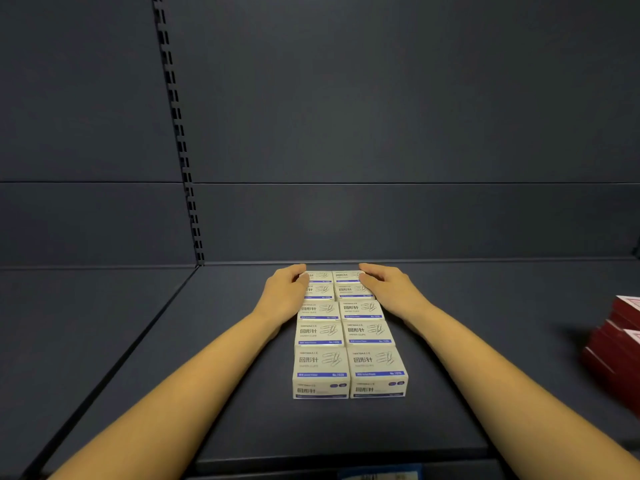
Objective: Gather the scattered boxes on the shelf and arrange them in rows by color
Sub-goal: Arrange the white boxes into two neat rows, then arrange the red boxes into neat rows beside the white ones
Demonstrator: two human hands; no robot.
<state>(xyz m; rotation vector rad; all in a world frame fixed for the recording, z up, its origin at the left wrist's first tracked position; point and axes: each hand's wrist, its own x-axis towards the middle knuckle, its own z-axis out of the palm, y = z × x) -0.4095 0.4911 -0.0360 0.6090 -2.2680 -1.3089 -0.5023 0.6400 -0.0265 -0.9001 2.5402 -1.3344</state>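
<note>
Several cream boxes with blue stripes (348,341) stand in two tight columns running from the shelf's middle to its back wall. My left hand (285,294) presses against the left side of the rearmost boxes, fingers curled over the far left box. On the other side my right hand (386,285) lies against the right side of the rearmost boxes, fingers on the far right box. Both hands squeeze the back of the block between them. Dark red boxes (616,351) are stacked at the right edge, partly cut off by the frame.
The dark grey shelf (214,393) has a back wall and a slotted upright (180,140) on the left. A seam (114,365) separates it from the neighbouring shelf on the left. A blue price label (379,474) sits on the front edge.
</note>
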